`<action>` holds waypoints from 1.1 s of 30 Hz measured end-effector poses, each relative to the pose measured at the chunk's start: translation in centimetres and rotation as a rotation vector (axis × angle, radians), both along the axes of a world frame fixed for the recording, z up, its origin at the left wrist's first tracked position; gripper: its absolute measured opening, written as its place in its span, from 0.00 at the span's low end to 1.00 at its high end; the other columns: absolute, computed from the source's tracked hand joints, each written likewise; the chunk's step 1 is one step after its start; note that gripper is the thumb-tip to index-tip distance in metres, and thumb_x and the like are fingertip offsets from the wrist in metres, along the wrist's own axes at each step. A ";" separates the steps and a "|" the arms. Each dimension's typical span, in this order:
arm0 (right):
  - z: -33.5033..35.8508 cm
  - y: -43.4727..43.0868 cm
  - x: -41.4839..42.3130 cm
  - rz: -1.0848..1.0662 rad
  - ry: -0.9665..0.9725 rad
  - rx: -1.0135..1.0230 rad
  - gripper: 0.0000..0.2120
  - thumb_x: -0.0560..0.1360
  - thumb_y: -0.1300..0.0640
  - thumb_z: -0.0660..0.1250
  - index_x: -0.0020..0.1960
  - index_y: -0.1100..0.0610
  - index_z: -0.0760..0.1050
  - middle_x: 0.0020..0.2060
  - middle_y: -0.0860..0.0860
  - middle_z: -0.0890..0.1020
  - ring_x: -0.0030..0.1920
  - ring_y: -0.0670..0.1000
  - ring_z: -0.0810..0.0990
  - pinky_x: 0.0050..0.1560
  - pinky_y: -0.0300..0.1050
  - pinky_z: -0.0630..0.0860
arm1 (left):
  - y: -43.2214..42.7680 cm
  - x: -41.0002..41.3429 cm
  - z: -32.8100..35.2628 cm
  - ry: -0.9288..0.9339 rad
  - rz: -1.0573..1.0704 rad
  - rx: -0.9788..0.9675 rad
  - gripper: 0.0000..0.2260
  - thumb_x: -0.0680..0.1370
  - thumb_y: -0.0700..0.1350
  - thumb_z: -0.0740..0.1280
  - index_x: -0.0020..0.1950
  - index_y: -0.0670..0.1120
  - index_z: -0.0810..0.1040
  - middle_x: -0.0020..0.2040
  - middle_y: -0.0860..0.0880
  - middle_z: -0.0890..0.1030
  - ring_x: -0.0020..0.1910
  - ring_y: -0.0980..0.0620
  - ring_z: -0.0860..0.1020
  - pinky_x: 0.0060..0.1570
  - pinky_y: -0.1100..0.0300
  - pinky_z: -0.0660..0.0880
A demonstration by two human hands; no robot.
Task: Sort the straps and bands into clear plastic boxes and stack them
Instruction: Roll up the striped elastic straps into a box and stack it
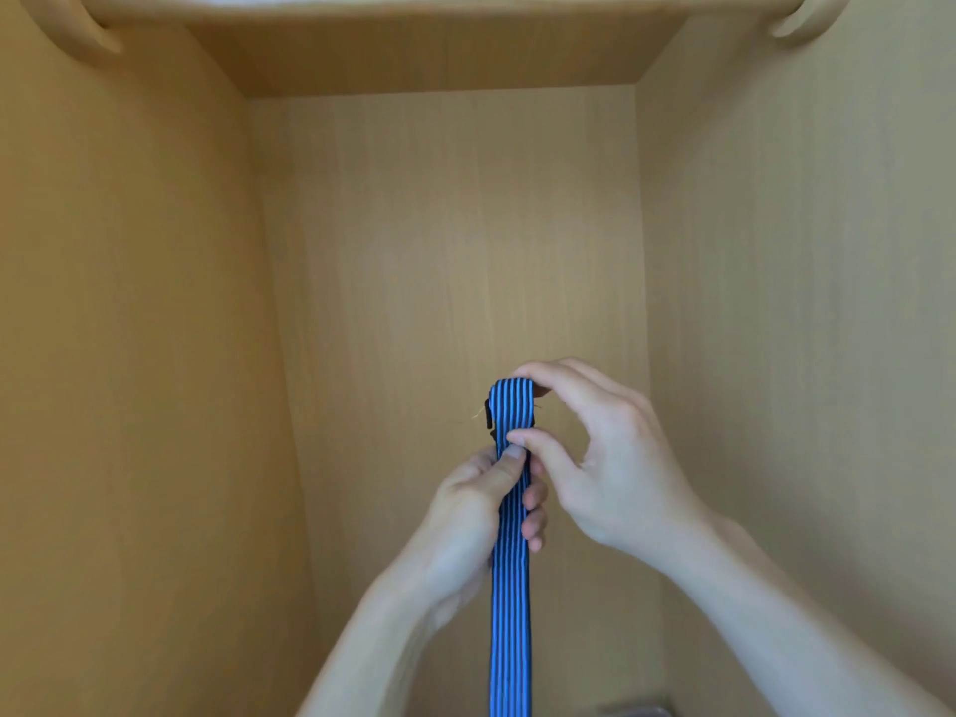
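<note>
Both grips clamp the blue striped strap (511, 535): left hand (468, 514) pinches below its folded top, right hand (605, 458) curls around the fold.

both arms raised; left hand (468, 514) and right hand (595, 458) pinching.

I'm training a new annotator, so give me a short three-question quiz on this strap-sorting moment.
1. True or false: the blue striped strap lies flat inside a clear box.
2. Which hand pinches the strap's folded top end? A) left hand B) right hand C) neither
3. Fill in: below the left hand's grip, the strap runs ____ out of view, in front of the wooden cabinet wall.
Key: 1 false (both hands hold it up); 2 B; 3 down.
</note>
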State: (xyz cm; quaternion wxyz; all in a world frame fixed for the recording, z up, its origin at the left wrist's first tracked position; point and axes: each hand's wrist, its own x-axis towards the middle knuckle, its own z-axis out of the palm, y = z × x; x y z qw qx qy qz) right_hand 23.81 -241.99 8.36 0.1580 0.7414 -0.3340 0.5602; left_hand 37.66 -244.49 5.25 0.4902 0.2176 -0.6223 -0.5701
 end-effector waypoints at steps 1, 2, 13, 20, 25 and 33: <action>0.0 -0.1 -0.1 -0.021 0.026 -0.031 0.16 0.74 0.64 0.72 0.60 0.58 0.78 0.51 0.46 0.80 0.51 0.51 0.79 0.57 0.56 0.75 | 0.0 -0.1 0.1 0.024 0.000 0.005 0.11 0.86 0.45 0.57 0.47 0.41 0.71 0.35 0.46 0.70 0.30 0.51 0.68 0.33 0.57 0.69; 0.0 -0.1 -0.1 -0.045 0.053 -0.062 0.16 0.73 0.64 0.72 0.60 0.58 0.78 0.51 0.47 0.81 0.53 0.52 0.79 0.57 0.56 0.75 | 0.1 -0.1 0.2 0.046 0.002 0.002 0.11 0.86 0.44 0.57 0.48 0.40 0.71 0.36 0.46 0.70 0.30 0.51 0.68 0.34 0.57 0.69; -0.1 -0.6 -0.6 -0.178 0.236 -0.217 0.13 0.75 0.63 0.68 0.59 0.57 0.78 0.52 0.47 0.80 0.54 0.52 0.78 0.54 0.45 0.70 | 0.4 0.5 0.8 0.042 -0.142 -0.114 0.32 0.77 0.71 0.54 0.55 0.41 0.75 0.41 0.43 0.71 0.35 0.50 0.68 0.40 0.54 0.67; 0.2 -0.3 -0.5 0.001 0.143 -0.032 0.14 0.72 0.64 0.67 0.56 0.52 0.81 0.51 0.42 0.81 0.50 0.47 0.80 0.50 0.50 0.78 | -1.2 -0.2 0.2 0.116 -0.153 -0.092 0.23 0.74 0.66 0.67 0.55 0.48 0.80 0.42 0.42 0.71 0.35 0.46 0.70 0.35 0.54 0.71; 0.3 0.0 -0.7 0.261 -0.059 0.254 0.21 0.73 0.73 0.64 0.51 0.47 0.78 0.51 0.43 0.79 0.31 0.49 0.83 0.28 0.47 0.81 | -1.0 0.7 0.1 0.134 -0.246 -0.052 0.24 0.73 0.59 0.74 0.59 0.43 0.79 0.42 0.45 0.74 0.37 0.50 0.70 0.39 0.56 0.72; 1.0 0.2 -1.6 0.337 -0.073 0.324 0.14 0.73 0.72 0.61 0.50 0.58 0.79 0.55 0.46 0.81 0.51 0.53 0.85 0.52 0.44 0.81 | 0.3 0.5 0.7 0.133 -0.198 -0.051 0.11 0.80 0.43 0.66 0.57 0.37 0.71 0.40 0.44 0.72 0.34 0.53 0.68 0.35 0.60 0.71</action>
